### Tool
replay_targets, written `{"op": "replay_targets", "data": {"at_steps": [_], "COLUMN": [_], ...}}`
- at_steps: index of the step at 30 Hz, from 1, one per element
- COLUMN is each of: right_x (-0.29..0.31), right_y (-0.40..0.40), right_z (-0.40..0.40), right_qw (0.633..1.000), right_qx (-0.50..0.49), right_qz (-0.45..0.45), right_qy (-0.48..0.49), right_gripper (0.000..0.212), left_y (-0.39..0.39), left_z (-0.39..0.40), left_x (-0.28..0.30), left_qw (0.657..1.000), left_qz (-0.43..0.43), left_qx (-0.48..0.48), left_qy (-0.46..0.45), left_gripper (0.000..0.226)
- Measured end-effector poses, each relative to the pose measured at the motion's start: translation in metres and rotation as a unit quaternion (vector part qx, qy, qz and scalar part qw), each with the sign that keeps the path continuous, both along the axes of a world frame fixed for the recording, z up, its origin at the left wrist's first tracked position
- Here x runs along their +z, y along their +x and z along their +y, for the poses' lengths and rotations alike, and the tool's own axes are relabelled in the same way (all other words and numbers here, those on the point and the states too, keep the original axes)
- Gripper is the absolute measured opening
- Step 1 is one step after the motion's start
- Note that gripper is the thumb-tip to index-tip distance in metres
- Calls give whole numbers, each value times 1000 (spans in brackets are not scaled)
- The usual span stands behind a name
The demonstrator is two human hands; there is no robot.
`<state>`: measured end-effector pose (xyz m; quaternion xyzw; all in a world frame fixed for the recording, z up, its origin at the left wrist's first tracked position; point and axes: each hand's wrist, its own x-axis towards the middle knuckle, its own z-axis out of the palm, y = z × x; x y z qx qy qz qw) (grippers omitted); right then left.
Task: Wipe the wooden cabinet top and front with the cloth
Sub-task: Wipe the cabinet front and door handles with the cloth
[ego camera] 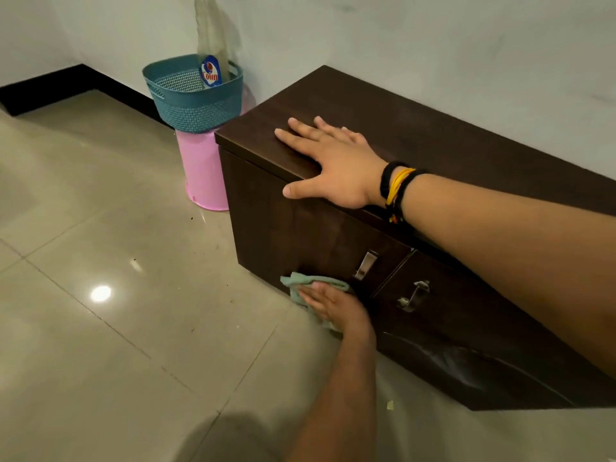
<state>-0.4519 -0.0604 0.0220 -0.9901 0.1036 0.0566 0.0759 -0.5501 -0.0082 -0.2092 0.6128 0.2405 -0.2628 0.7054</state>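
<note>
A low dark wooden cabinet (416, 128) stands on the floor against the wall, with two front doors and metal handles (365, 265). My right hand (333, 161) lies flat on the cabinet top near its left end, fingers spread, thumb over the front edge. My left hand (333, 306) presses a pale green cloth (300, 285) against the bottom of the left door, close to the floor. Part of the cloth is hidden under the hand.
A teal perforated basket (196, 101) holding a glass-cleaner bottle (211, 38) sits on an upturned pink bucket (203, 171) just left of the cabinet. Glossy beige floor tiles (116, 261) spread to the left and front. A white wall runs behind.
</note>
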Motion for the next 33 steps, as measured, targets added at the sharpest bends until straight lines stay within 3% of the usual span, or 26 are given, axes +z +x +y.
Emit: {"op": "replay_targets", "data": {"at_steps": [2,5,8,11,15,18,20,23,27,28,30,33], "right_x": [1,3,1,-1,6,6,4,1,8,9,8,5], "right_y": [-1,-8,-45,-113,-198,-243,-263,-288,-321,-326,-330,-327], "right_z": [3,12,12,-2,-34,-48,-49,-50,-59,-61,-62,-62], "right_qw": [1000,999,998,995,997,999,999,1000,1000,1000,1000,1000], "right_qx": [-8,-7,29,92,68,37,27,15,22,21,16,15], "right_qz": [-11,-38,-55,-39,-20,-15,-22,-24,1,2,-5,-14], "right_qy": [5,0,-5,-20,23,31,26,8,12,16,17,10], "right_gripper": [88,82,70,63,56,55,54,54,53,53,53,53], "left_y": [-12,-42,-73,-102,-93,-122,-162,-179,-130,-122,-116,-121], "left_z": [3,12,25,36,15,-6,-3,11,1,-5,-17,-22], "left_x": [25,32,-7,-41,-55,-43,-42,-51,-1,17,26,-39], "left_qw": [999,987,929,887,945,941,882,755,504,474,457,435], "left_qz": [25,-116,-296,-363,-286,-320,-426,-581,-818,-846,-869,-873], "left_qx": [-36,-107,-198,-264,-146,-113,-202,-286,-253,-222,-175,-197], "left_qy": [-2,38,99,108,61,-9,19,104,115,105,80,101], "left_gripper": [62,75,87,80,72,67,65,57,60,64,65,73]}}
